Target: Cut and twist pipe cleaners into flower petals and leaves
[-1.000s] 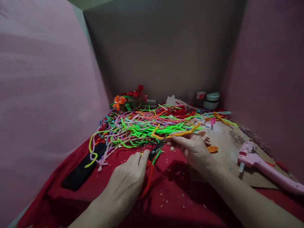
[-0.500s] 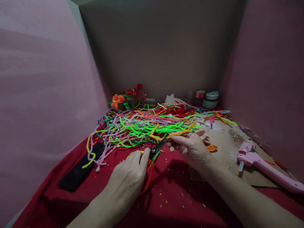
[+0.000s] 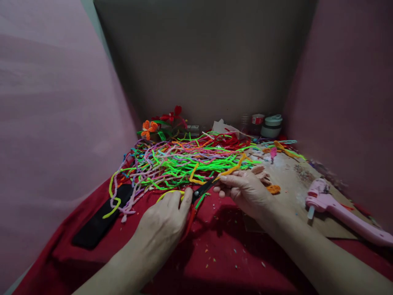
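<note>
Handles of scissors (image 3: 201, 191) drawing closer together than second ago, blades narrowing beside orange pipe cleaner (image 3: 232, 168); cut probably going through. Left hand (image 3: 166, 219): fingers wrapping scissors. Right hand (image 3: 242, 189): fingers pinching orange pipe cleaner, just beyond scissors' tips. Bright heap (image 3: 184, 164) lying behind scissors; glue gun (image 3: 321, 200) resting on board (image 3: 290, 200), right of scissors. Red cloth (image 3: 221, 241) spreading beneath scissors, scraps (image 3: 206, 259) dotting it. Pink wall (image 3: 52, 123) rising left of scissors, grey wall (image 3: 208, 61) standing behind.
</note>
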Demonstrator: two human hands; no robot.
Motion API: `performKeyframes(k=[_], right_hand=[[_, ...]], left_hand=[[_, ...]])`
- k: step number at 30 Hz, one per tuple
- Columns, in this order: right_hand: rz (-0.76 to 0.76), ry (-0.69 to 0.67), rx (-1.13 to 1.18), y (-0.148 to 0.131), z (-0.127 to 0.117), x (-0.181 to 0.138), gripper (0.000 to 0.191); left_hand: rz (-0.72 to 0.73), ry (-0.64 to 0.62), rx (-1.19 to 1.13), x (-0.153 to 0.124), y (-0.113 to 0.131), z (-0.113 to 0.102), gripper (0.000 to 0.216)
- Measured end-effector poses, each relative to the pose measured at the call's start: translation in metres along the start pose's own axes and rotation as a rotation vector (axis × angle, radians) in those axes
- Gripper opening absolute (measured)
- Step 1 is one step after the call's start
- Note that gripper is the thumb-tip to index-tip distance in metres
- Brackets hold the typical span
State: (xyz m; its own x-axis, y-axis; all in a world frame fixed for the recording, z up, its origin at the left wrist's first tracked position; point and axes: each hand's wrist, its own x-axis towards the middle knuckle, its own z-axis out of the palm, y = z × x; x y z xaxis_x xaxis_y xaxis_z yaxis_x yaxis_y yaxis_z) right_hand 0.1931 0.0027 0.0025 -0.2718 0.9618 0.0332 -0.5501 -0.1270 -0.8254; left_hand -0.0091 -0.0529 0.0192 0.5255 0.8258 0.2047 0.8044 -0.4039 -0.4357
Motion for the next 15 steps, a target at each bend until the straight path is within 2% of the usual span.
performKeyframes(k=[10,13,15], right_hand=[[0.016,0.004,0.020,-0.003,0.002,0.001,0.008],[0.017,0.012,0.020,-0.005,0.002,0.000,0.009],[0.015,0.035,0.024,-0.007,0.003,0.000,0.009]], left_hand=[[0.059,-0.055,-0.013,0.004,-0.008,0.001,0.055],[0.068,-0.056,-0.094,0.005,-0.014,-0.001,0.055],[0.051,-0.009,-0.215,0.005,-0.020,0.001,0.052]])
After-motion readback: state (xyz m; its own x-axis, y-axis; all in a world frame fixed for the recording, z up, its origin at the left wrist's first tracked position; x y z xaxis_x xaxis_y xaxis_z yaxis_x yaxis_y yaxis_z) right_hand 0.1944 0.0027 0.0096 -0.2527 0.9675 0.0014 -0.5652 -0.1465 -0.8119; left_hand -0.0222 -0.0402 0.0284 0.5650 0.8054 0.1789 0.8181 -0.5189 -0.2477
